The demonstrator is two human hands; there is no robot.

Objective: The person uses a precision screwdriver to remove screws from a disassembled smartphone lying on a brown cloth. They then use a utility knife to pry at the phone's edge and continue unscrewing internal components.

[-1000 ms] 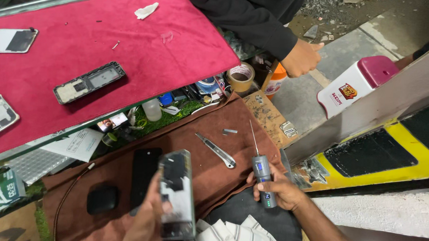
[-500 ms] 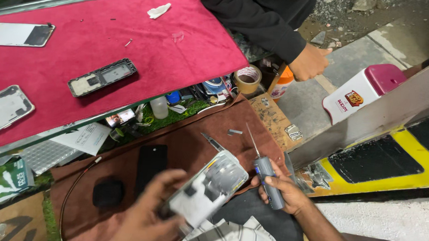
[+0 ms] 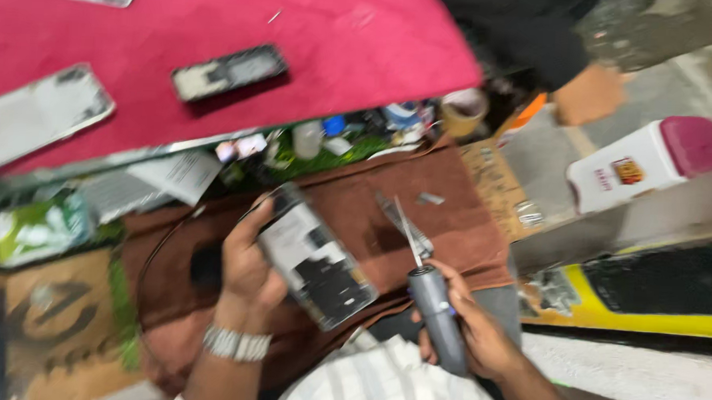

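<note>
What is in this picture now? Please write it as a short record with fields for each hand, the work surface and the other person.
Left hand: holds an opened phone, tilted, inner side up
Right hand: holds a grey electric screwdriver, thin bit pointing up and away
Work surface: brown cloth with metal tweezers lying on it
Further back: red mat with another opened phone
Other person: dark sleeve, top right

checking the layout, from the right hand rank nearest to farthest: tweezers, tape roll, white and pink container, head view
1. tweezers, on the brown mat just above the right hand
2. tape roll, farther up at the mat's top edge
3. white and pink container, farthest, up to the right; close to the tape roll, so this order is loose
</note>
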